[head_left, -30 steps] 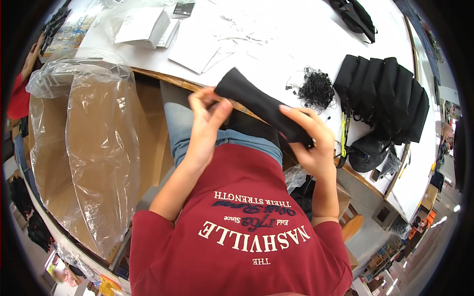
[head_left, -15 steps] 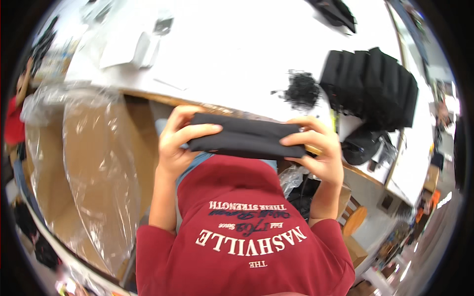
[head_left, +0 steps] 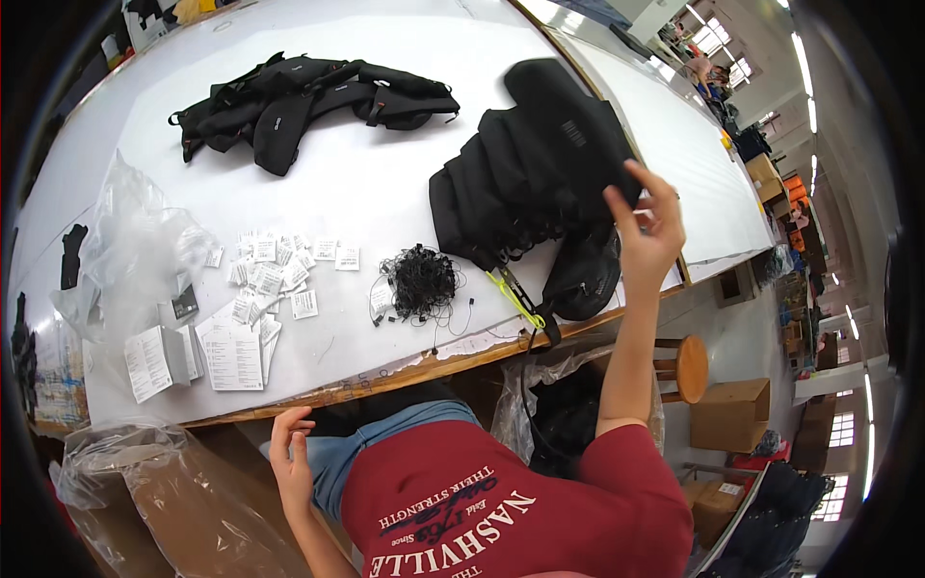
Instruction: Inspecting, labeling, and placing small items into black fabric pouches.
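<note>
With fingertips and thumb, my right hand (head_left: 651, 226) grips the near end of a black fabric pouch (head_left: 570, 130). The pouch lies tilted over the right end of a row of similar black pouches (head_left: 487, 183) on the table. Down by the table's front edge is my left hand (head_left: 292, 455), holding nothing, its fingers loosely bent and apart. A rounded black fabric piece (head_left: 584, 279) lies just in front of the row. Beside it is a tool with a yellow-green handle (head_left: 515, 299).
A tangle of black cords (head_left: 421, 282) lies mid-table, with white tags (head_left: 270, 275) and folded leaflets (head_left: 234, 354) to its left. Farther back are black bags (head_left: 308, 101). Clear plastic (head_left: 135, 241) covers the left part. Below stand a plastic-lined carton (head_left: 183, 491) and a wooden stool (head_left: 689, 369).
Both hands held the black pouch before my body. My left hand has let go and dropped lower left; my right hand has carried the pouch to the row on the right. The view has turned.
</note>
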Motion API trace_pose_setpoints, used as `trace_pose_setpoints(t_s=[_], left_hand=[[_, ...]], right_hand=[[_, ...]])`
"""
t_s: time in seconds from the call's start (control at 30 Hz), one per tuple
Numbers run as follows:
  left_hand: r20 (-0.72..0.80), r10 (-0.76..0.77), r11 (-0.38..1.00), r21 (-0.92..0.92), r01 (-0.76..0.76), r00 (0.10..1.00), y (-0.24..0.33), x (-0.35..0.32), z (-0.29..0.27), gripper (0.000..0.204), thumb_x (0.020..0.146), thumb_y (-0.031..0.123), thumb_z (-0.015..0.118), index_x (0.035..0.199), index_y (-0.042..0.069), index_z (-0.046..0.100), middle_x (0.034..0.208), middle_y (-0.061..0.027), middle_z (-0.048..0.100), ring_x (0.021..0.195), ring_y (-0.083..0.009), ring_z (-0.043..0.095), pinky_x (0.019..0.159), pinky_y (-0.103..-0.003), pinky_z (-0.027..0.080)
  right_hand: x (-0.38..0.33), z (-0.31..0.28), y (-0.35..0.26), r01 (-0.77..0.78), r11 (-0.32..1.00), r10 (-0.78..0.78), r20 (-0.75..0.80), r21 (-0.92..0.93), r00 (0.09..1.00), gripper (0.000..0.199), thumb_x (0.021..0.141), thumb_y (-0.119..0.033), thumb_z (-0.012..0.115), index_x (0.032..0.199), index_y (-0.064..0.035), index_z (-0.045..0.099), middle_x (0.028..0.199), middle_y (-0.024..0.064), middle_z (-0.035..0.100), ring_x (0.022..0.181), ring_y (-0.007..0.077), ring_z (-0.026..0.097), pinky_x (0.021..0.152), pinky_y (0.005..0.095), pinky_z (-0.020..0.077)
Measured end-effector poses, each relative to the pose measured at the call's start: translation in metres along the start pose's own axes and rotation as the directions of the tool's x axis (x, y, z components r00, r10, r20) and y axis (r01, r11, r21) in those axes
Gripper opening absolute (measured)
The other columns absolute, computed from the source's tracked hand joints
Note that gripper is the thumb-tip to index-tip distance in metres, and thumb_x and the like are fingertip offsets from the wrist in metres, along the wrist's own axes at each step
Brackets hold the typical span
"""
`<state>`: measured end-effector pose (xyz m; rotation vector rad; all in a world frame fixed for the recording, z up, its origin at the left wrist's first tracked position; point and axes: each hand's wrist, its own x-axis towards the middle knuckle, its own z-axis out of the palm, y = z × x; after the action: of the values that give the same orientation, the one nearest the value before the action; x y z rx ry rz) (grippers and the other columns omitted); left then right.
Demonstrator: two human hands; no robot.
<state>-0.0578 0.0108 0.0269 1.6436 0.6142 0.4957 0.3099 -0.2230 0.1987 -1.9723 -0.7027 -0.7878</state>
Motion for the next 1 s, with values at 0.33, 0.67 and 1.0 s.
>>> trace_pose_setpoints(t_s=[0.33, 0.67, 1.0], left_hand=[[0.002, -0.143, 0.981, 0.129, 0.142, 0.990, 0.009, 0.009, 0.013, 0.019, 0.094, 0.015, 0.053, 0.104, 0.000, 0.060, 0.096, -0.0068, 0.058, 0.083, -0.0146, 0.055, 0.079, -0.025, 0.042], [0.015, -0.180, 0.973, 0.151, 0.176, 0.984, 0.003, 0.005, 0.015, 0.018, 0.092, 0.012, 0.055, 0.103, 0.000, 0.061, 0.092, -0.0065, 0.058, 0.081, -0.0141, 0.055, 0.077, -0.025, 0.043], [0.029, -0.195, 0.971, 0.147, 0.189, 0.980, 0.002, 0.004, 0.018, 0.016, 0.092, 0.010, 0.055, 0.102, 0.000, 0.062, 0.093, -0.0071, 0.059, 0.085, -0.0145, 0.057, 0.079, -0.025, 0.044]], right_hand=[[0.012, 0.025, 0.030, 0.054, 0.925, 0.034, 0.225, -0.376, 0.974, 0.034, 0.081, -0.033, 0.071, 0.114, -0.0228, 0.067, 0.107, 0.0005, 0.054, 0.063, 0.0122, 0.049, 0.061, 0.0267, 0.0462], [0.007, 0.051, 0.039, 0.046, 0.922, 0.030, 0.188, -0.386, 0.982, 0.031, 0.080, -0.025, 0.072, 0.111, -0.0230, 0.068, 0.095, 0.0031, 0.049, 0.065, 0.0147, 0.052, 0.061, 0.0296, 0.0475], [-0.004, 0.056, 0.019, 0.279, 0.800, -0.177, 0.234, -0.532, 0.956, 0.037, 0.081, -0.031, 0.069, 0.117, -0.0300, 0.062, 0.111, 0.0085, 0.042, 0.103, 0.0272, 0.047, 0.081, 0.0350, 0.0469]])
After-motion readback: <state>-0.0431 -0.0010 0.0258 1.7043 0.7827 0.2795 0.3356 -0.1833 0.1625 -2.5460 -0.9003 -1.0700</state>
